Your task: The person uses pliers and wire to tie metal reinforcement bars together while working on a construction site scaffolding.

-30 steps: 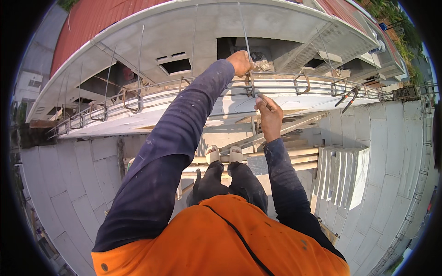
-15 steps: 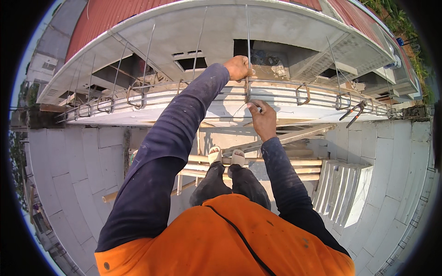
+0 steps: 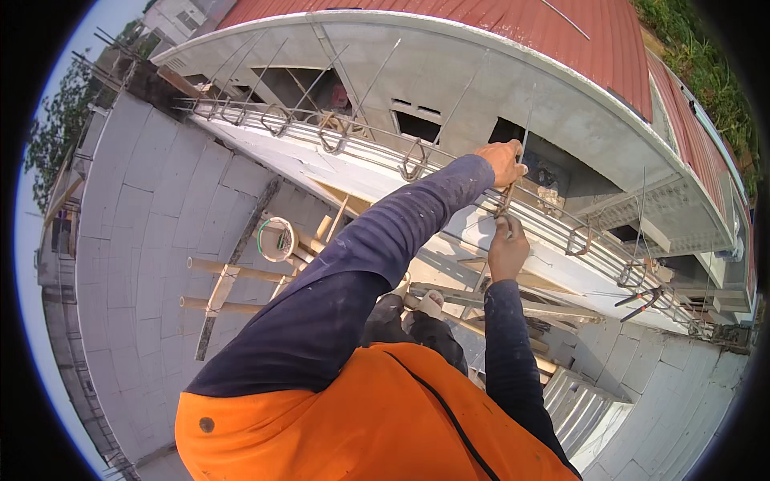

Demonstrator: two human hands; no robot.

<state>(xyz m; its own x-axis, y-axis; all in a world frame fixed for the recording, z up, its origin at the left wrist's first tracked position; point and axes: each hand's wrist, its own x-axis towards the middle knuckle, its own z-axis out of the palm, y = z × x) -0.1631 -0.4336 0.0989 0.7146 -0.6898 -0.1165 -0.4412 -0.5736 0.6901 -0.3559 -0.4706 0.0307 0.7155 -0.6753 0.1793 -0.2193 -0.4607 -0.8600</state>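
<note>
My left hand (image 3: pixel 502 163) is closed around a thin upright steel rod (image 3: pixel 529 116) where it meets a cage of long rebars (image 3: pixel 449 160). Just below that hand, a rusty bent stirrup (image 3: pixel 505 200) sits on the bars. My right hand (image 3: pixel 508 248) is lower, its fingertips pinched together at the stirrup's lower end. A fine tie wire (image 3: pixel 539 260) shows by its fingers, partly lost against the pale wall. To the right, pincers (image 3: pixel 642 303) with dark and orange handles hang on the rebar cage.
More stirrups (image 3: pixel 413 160) and upright rods line the cage. Behind it stands a grey building with a red metal roof (image 3: pixel 449 32). Below are bamboo poles (image 3: pixel 241 272), a bucket (image 3: pixel 277 240), stacked pale blocks (image 3: pixel 581 413) and block walls (image 3: pixel 152 240). My sandalled foot (image 3: pixel 431 302) rests among planks.
My view has turned, so the cage now slants down to the right and both hands appear further right. The left hand stays on the rod; the right stays just below it.
</note>
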